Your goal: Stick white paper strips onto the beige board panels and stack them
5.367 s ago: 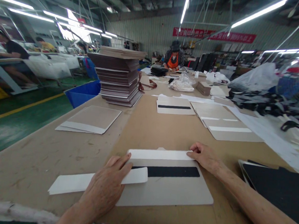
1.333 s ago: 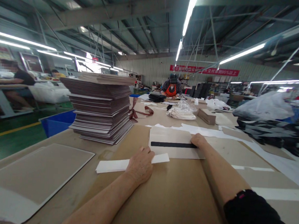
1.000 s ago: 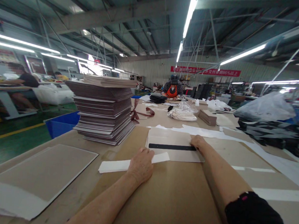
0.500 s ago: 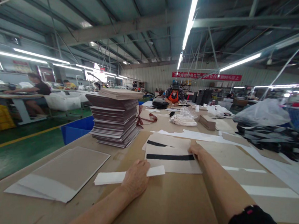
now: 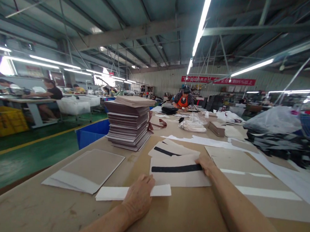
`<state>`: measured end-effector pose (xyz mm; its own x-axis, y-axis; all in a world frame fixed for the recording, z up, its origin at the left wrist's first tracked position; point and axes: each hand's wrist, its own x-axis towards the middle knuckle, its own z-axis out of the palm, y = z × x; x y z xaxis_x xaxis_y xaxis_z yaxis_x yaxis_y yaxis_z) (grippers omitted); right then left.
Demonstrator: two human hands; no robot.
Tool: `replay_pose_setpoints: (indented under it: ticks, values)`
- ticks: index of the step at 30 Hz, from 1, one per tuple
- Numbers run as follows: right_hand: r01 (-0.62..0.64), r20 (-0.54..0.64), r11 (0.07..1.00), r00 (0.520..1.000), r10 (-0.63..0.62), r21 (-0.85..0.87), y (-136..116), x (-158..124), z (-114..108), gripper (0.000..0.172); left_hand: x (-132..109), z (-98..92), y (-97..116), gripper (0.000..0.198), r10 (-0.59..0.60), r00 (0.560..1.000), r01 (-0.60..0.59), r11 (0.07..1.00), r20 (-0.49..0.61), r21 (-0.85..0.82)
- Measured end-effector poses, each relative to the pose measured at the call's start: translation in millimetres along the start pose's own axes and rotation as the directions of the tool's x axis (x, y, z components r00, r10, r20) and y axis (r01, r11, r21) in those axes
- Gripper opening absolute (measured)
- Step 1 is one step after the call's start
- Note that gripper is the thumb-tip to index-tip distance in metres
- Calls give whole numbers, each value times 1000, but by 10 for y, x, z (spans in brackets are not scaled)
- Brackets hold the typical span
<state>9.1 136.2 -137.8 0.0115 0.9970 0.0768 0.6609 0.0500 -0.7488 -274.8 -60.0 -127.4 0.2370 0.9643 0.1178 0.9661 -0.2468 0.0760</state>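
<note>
My left hand (image 5: 139,196) is closed over a small stack of white strips (image 5: 161,190) on the table, its fingertips by the near left corner of a beige panel. That panel (image 5: 178,180) carries a black strip (image 5: 176,167) across it and looks slightly bowed. At its right edge, my right hand (image 5: 205,164) pinches it; the thumb is partly hidden. Behind it, more beige panels with black strips (image 5: 165,151) lie fanned out, partly covered.
A tall stack of boards (image 5: 129,124) stands at left, above a blue bin (image 5: 91,134). Nearer lie loose grey-beige sheets (image 5: 86,169). Large sheets with white bands (image 5: 249,180) cover the right side. A co-worker in an orange apron (image 5: 183,101) is at the far end.
The view has turned slightly left. The front panel sits a little nearer my left hand, and more of the fanned panels show behind it. Both hands keep their holds.
</note>
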Motion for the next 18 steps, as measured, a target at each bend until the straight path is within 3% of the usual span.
replay_pose_setpoints:
  ticks: [6, 9, 14, 18]
  values:
    - [-111, 110, 984, 989, 97, 138, -118, -799, -79, 26, -635, -103, 4, 48, 47, 999, -46, 998, 23, -31]
    - [-136, 142, 970, 984, 108, 202, -169, -1346, -104, 16, -1104, -190, 33, 46, 60, 996, -57, 997, 62, -53]
    - [-174, 168, 948, 977, 132, 266, -181, -2362, -178, 25, -1961, -341, 160, 39, 20, 989, -9, 997, 147, -75]
    - [-142, 183, 935, 979, 85, 324, -184, -3073, -327, 25, -2487, -454, 360, 38, 12, 975, 2, 998, 220, -62]
